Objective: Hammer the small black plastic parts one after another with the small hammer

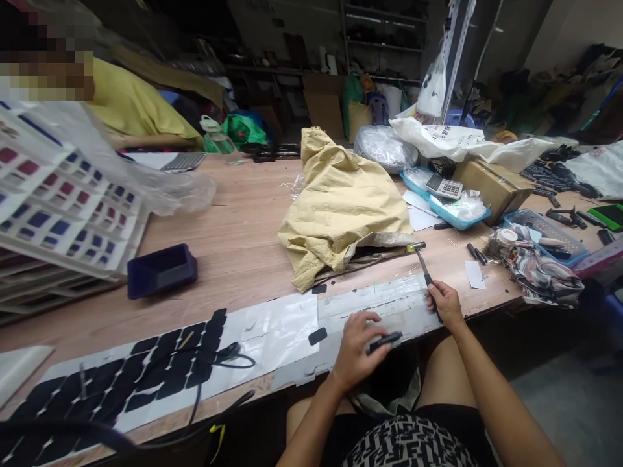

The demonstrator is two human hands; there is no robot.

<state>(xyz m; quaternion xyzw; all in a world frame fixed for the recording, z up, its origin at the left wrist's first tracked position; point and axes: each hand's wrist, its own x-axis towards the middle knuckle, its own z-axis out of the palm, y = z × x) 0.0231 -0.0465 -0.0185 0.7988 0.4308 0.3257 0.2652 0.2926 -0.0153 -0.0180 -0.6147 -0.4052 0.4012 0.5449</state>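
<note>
My right hand (444,301) is wrapped round the dark handle of a small hammer (422,261), whose metal head points away from me near the sack's edge. My left hand (359,347) is curled over the front edge of the table with a short black elongated piece (385,342) at its thumb and fingers; its exact kind I cannot make out. Beneath and beyond both hands lies a pale plastic-covered strip (374,301). Just behind it a yellow sack (348,201) lies with its dark mouth towards me.
Left on the table are black rounded pads on a white sheet (272,331), a dark cable, a purple bin (162,271) and white baskets (63,214). To the right stand a blue tray (457,217) with a calculator, a carton (496,188) and a basket. A person in yellow sits far left.
</note>
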